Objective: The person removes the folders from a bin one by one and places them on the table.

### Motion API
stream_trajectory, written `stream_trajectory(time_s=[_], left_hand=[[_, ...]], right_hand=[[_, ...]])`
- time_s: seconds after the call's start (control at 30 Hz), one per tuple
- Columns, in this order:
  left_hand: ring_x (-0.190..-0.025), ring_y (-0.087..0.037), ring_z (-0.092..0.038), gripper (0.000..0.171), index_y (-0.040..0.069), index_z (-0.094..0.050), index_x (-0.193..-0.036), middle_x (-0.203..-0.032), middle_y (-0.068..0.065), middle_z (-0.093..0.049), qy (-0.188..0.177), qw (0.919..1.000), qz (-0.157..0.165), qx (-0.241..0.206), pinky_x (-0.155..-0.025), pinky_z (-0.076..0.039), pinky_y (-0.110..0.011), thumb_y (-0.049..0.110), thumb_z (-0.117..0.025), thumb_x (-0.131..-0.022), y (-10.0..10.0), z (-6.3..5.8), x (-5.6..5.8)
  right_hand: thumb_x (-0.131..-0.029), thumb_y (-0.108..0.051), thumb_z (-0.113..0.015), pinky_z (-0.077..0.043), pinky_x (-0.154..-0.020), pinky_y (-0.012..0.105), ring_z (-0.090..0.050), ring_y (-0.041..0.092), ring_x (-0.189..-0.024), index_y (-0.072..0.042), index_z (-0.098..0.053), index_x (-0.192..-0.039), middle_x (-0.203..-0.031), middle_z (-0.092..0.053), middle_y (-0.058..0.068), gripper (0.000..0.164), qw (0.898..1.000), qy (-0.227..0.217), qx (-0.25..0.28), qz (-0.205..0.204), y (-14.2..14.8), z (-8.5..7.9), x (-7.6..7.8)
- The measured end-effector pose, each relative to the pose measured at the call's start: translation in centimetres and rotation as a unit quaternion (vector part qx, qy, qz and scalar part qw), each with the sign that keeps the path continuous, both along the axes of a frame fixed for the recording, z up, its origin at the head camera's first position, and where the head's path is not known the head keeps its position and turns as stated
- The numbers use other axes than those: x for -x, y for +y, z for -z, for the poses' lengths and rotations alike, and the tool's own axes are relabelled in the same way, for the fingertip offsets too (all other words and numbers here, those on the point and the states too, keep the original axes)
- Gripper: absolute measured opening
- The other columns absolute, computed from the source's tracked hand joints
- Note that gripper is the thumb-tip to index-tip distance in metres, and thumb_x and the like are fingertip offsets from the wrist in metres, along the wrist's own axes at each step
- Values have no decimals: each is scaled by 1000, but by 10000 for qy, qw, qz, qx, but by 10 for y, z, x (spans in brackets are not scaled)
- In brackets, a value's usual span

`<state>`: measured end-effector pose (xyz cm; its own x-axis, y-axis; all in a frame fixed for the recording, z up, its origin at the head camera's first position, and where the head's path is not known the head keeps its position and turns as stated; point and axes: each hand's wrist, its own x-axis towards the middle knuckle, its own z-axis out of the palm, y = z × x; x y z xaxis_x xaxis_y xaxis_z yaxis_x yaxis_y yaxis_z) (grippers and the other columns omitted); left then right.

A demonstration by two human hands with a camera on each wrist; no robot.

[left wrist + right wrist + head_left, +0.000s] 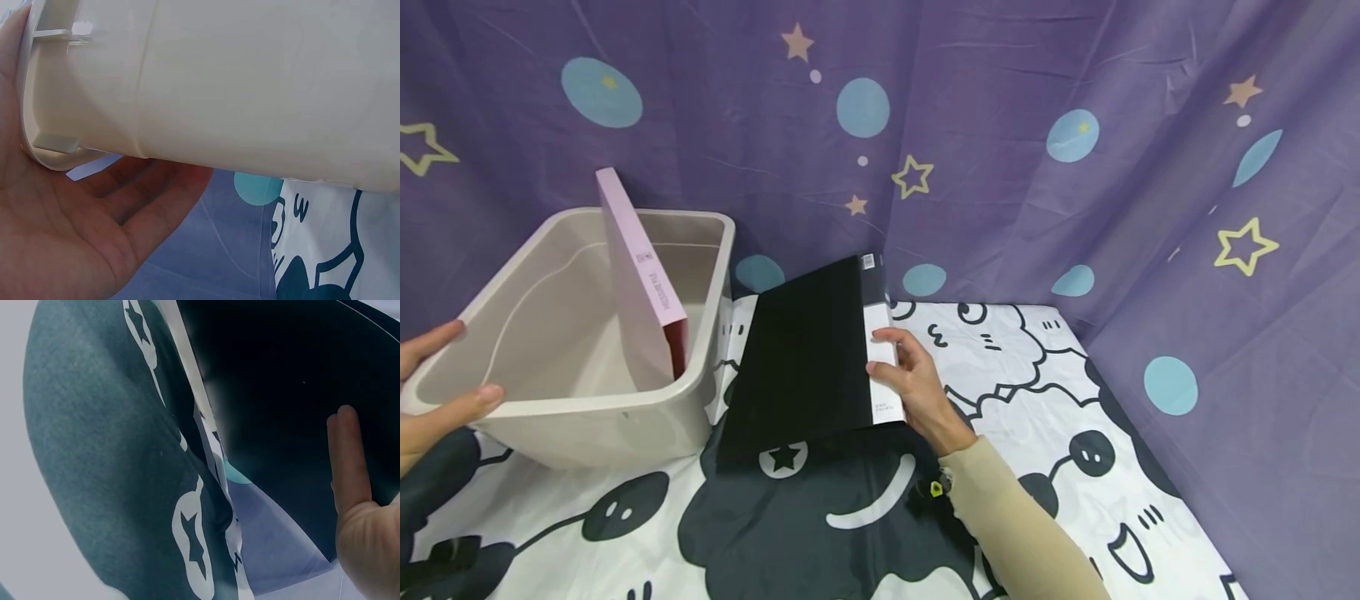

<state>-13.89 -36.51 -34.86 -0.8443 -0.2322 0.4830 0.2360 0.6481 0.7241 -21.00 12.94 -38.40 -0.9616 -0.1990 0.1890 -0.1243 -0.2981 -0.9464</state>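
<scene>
- Bin and black file are both in hand; by the look of it, the step is managing the file while the bin is steadied.
- The right hand pinches the black file at its spine, thumb on the white label; the right wrist view shows two straight fingers lying along a black cover.
- The left hand grips the bin at its left end, thumb over the near rim, other fingers round the side.
- The black file is outside the bin, just to its right, tilted over the sheet. The pink file leans inside the bin, one end rising above the far rim.
- Should the black file belong with the pink one, the next move calls for a lift over the bin's right wall and a turn to fit the opening, the left hand bracing.
- Whether the black file touches the sheet cannot be told. The head view cuts off much of the left hand; some of its fingertips hide behind the bin in the left wrist view. The label's small print is unreadable.
</scene>
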Motion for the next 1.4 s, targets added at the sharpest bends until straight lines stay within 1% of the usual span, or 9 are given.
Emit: stream_trajectory(time_s=[0.23,0.53,0.7,0.93,1.03,1.13,1.27,1.37,1.4], left_hand=[[-84,20,-37,80,22,-38,-147,-113,33,-40,8,10000,-13,87,-65,-32,2,0,-72,-78,6,-4,-3],[-87,20,-34,81,28,-35,-148,-131,22,-40,-157,9993,-212,277,-69,-28,3,5,-73,-80,6,-3,-4],[-86,20,-33,81,27,-35,-148,-132,19,-41,-161,9991,-240,321,-67,-29,3,5,-73,-80,7,-4,-4],[-84,20,-35,81,24,-36,-148,-119,30,-40,-112,9997,-133,156,-65,-31,2,2,-73,-79,7,-3,-6],[-86,20,-34,81,26,-36,-148,-130,22,-42,-138,9994,-238,232,-67,-29,2,4,-73,-80,8,-4,-7],[-86,20,-33,80,27,-36,-148,-133,19,-41,-132,9989,-334,316,-68,-27,2,6,-73,-80,10,-6,-8],[-87,21,-32,80,28,-35,-148,-138,12,-41,-170,9985,-355,374,-69,-26,3,7,-72,-81,12,-8,-9],[-87,22,-31,80,29,-33,-149,-143,4,-39,-232,9983,-356,406,-70,-25,3,8,-72,-82,13,-9,-8],[-87,22,-31,80,29,-33,-149,-142,6,-40,-238,9983,-347,406,-69,-25,3,8,-72,-82,13,-9,-8]], right_hand=[[-83,7,-60,-54,-55,34,-64,22,-69,0,-49,-127,-94,-56,15,46,9999,-42,-86,38,-1,1,-1],[-81,4,-62,-54,-55,33,-63,22,-68,-3,-51,-125,-93,-56,13,46,9997,-79,-227,89,-2,4,-1],[-81,2,-63,-54,-56,34,-63,22,-69,-3,-51,-126,-93,-56,12,48,9995,-111,-278,81,-3,5,-1],[-81,4,-63,-54,-57,34,-64,23,-70,-3,-52,-125,-96,-56,14,46,9992,-111,-386,72,-2,8,1],[-81,6,-63,-54,-57,34,-63,23,-70,-1,-52,-125,-95,-56,14,45,9988,-65,-482,83,-2,8,2],[-81,6,-64,-53,-57,34,-63,22,-70,-1,-53,-125,-95,-57,13,46,9971,10,-753,125,-1,8,2],[-81,6,-66,-52,-56,32,-62,20,-68,-3,-52,-128,-93,-58,14,49,9900,160,-1388,213,1,3,1],[-81,6,-65,-52,-56,31,-61,18,-68,0,-49,-130,-96,-58,20,52,9843,239,-1740,194,2,-7,-4],[-81,7,-65,-51,-56,31,-60,18,-68,1,-48,-131,-97,-57,22,53,9830,255,-1811,184,1,-11,-6]])
